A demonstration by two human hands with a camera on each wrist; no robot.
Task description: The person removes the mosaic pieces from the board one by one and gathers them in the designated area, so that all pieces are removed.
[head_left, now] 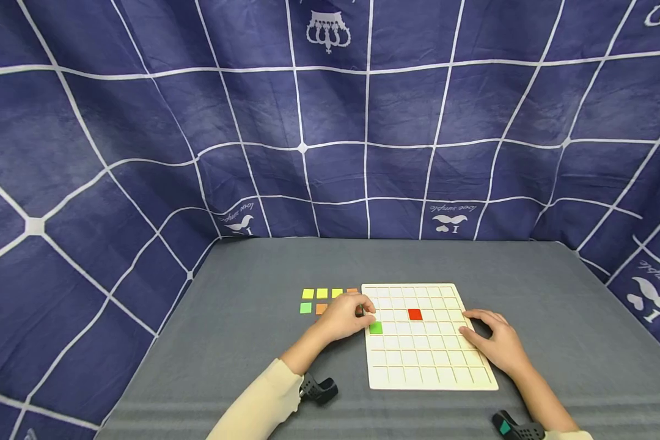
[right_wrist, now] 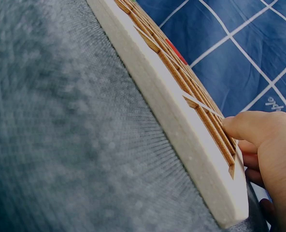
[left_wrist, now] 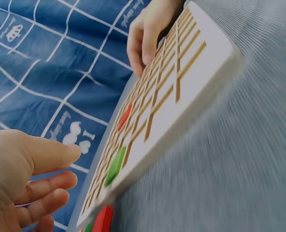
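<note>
A cream board [head_left: 434,379] with a grid of square cells lies on the grey table. My left hand [head_left: 342,316] hovers at its left edge, thumb and fingers apart and nothing between them. Beside the thumb tip, a green square tile [head_left: 376,328] sits in a cell along the left edge. A red square tile [head_left: 415,315] is in a cell farther up the board. On the right edge rests my right hand [head_left: 497,342]; its thumb [right_wrist: 244,126] touches the board's rim in the right wrist view, with the other fingers partly hidden behind.
Left of the board, several small tiles lie in rows: yellow tiles [head_left: 322,293], a light green tile [head_left: 305,308] and orange tiles [head_left: 321,309]. My left hand covers part of them. A blue gridded cloth [head_left: 330,171] hangs behind the grey table [head_left: 242,318].
</note>
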